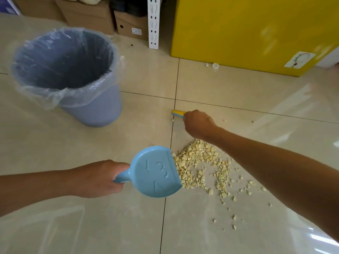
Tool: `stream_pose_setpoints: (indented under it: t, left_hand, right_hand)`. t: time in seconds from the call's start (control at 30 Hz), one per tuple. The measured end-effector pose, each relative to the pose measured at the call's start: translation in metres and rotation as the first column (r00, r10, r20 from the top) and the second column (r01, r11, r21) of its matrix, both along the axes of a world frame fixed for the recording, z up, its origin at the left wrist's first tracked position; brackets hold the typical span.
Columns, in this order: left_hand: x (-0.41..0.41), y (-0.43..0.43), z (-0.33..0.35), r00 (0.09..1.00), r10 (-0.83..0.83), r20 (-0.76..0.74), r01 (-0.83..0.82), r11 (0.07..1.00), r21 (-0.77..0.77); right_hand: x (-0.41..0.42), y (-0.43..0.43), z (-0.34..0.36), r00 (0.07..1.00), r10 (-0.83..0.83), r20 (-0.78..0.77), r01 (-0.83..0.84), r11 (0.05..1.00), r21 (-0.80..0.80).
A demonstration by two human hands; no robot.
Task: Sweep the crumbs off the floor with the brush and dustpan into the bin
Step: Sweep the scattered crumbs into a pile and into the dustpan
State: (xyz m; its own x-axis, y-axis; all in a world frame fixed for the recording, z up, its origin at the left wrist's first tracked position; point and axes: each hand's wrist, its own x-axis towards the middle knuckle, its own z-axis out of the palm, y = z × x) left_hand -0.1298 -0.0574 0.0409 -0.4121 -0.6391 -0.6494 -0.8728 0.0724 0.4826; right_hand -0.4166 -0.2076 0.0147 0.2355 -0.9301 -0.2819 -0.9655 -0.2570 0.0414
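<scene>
While my left hand (102, 177) keeps its fingers curled tight round the handle of the blue dustpan (157, 171), whose straight lip rests on the floor (91, 226) touching the left edge of the crumbs (200, 169), my right hand (198, 123) reaches past the far side of the pile, fingers closed over the brush (178, 113) so that only its yellow and blue end pokes out to the left. As I judge it, the brush must pull the crumbs back and leftward toward the lip. Beyond the dustpan, to the left, the lined bin (69, 74) stands open.
</scene>
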Motion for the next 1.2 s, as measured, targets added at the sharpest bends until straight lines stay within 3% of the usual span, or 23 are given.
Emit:
stream_pose_setpoints:
  t: [0.17,0.33,0.5,0.67,0.8,0.93,1.2]
  left_hand:
    - [0.004,0.004,-0.001,1.000,0.002,0.009,-0.002,1.000,0.028]
    - [-0.002,0.001,0.000,1.000,-0.014,0.006,0.014,0.999,0.037]
    - [-0.009,-0.007,0.003,0.999,-0.044,0.009,0.043,0.998,0.050]
    - [-0.013,-0.010,0.007,1.000,-0.009,-0.017,0.009,1.000,0.006]
    - [-0.013,-0.005,0.007,1.000,0.025,-0.013,-0.024,0.999,0.032]
    - [-0.025,-0.003,0.005,0.990,0.133,-0.054,-0.131,0.990,0.052]
    - [-0.055,-0.015,0.003,0.987,0.145,-0.069,-0.146,0.989,-0.013]
  right_hand:
    - [-0.021,0.047,-0.006,0.967,0.254,0.037,-0.256,0.963,0.085]
    - [-0.067,0.059,0.022,0.968,0.235,0.084,-0.247,0.947,0.204]
    - [-0.101,0.039,0.059,0.979,0.109,0.171,-0.142,0.971,0.194]
    - [-0.167,-0.012,0.055,0.990,-0.140,0.033,0.139,0.990,0.024]
    - [-0.190,-0.026,0.025,0.960,-0.267,-0.081,0.269,0.963,0.007]
    - [-0.141,-0.005,0.008,0.970,-0.162,-0.182,0.176,0.983,0.059]
    - [-0.049,0.064,0.024,0.975,0.193,-0.108,-0.170,0.966,0.193]
